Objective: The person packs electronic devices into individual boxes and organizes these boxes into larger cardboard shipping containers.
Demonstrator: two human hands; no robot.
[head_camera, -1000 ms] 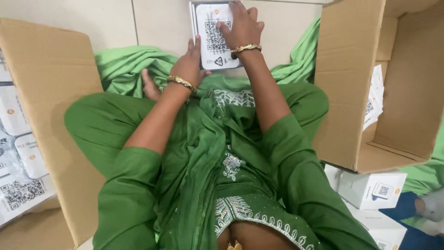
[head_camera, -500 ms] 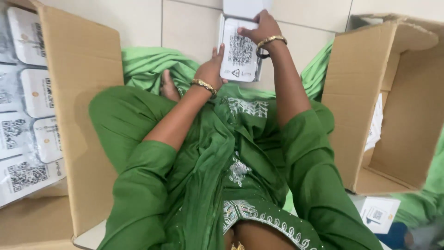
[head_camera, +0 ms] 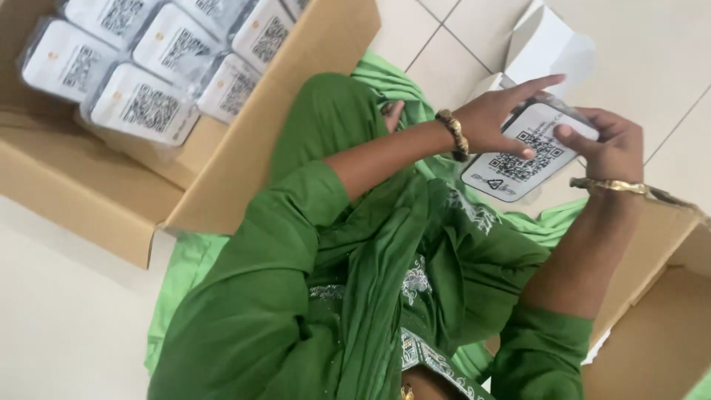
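Observation:
I hold a white rounded card (head_camera: 523,157) with a black square code printed on it, wrapped in clear plastic, above my lap. My left hand (head_camera: 498,117) grips its left edge, forefinger stretched along the top. My right hand (head_camera: 609,141) holds the card's right end with thumb on its face. Both wrists wear gold bangles. I sit on the floor in green clothes, a bare foot (head_camera: 392,114) showing near the left wrist.
An open cardboard box (head_camera: 244,159) at upper left holds several identical plastic-wrapped cards (head_camera: 141,107). A second cardboard box (head_camera: 659,326) stands at lower right. A small white open box (head_camera: 544,52) lies on the tiled floor behind the card.
The view has tilted and swung left, bringing the left box's cards into sight. Both hands still hold the card, which now sits to the right and turned at an angle.

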